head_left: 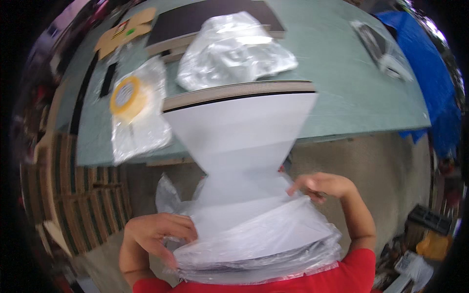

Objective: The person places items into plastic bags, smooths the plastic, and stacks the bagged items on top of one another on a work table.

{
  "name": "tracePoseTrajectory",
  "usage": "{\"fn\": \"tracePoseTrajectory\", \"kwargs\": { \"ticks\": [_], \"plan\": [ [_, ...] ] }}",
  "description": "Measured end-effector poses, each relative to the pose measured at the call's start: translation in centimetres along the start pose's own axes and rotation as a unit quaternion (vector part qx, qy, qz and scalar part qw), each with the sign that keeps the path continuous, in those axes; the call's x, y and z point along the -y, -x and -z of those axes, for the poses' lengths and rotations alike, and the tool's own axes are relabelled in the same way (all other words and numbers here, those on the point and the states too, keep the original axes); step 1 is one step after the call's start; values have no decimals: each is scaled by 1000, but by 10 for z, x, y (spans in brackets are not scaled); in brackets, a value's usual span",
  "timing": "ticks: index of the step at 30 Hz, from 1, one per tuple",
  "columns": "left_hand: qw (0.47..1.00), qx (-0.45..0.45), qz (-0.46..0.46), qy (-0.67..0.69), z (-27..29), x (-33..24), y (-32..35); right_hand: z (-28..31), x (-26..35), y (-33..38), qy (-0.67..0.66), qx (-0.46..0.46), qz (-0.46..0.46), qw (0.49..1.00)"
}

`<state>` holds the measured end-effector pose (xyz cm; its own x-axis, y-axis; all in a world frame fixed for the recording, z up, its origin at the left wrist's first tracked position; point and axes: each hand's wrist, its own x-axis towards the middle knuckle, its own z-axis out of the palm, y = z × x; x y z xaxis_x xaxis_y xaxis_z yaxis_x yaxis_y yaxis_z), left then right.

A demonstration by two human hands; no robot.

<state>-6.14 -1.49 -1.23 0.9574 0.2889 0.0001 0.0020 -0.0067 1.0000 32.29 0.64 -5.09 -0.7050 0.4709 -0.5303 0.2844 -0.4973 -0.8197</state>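
Observation:
A stack of flat panels (pixel 239 119) with a white top face and layered edges rests on the table's near edge and runs down toward my body. Its lower part sits inside a clear plastic bag (pixel 259 234), which is bunched in folds against my red shirt. My left hand (pixel 159 234) grips the bag's left side, thumb below and fingers curled over it. On the right, slightly farther away, my right hand (pixel 320 187) pinches the bag's edge beside the white face. The fingertips of both hands are partly blurred.
On the green table (pixel 337 97) lie a crumpled clear bag (pixel 234 53), dark panels (pixel 195 24), a yellow tape roll (pixel 126 97) on flat plastic (pixel 141 136), and a cardboard piece (pixel 132 31). A wrapped dark item (pixel 378 46) lies right, near a blue tarp (pixel 425 63). Stacked boards (pixel 88 200) stand left.

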Motion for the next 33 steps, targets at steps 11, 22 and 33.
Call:
{"fn": "tracePoseTrajectory", "kwargs": {
  "ticks": [11, 22, 33],
  "plan": [
    [825, -335, 227, 394, -16, 108, 17, 9, -58, -34, -259, -77, -58, 961],
    [983, -38, 165, 64, -25, -16, -3, 8, 11, 7, 129, -42, -9, 991],
    [858, -330, 116, 375, -1, 0, 13, 0, 15, -19, -112, -117, 53, 985]
  ]
}}
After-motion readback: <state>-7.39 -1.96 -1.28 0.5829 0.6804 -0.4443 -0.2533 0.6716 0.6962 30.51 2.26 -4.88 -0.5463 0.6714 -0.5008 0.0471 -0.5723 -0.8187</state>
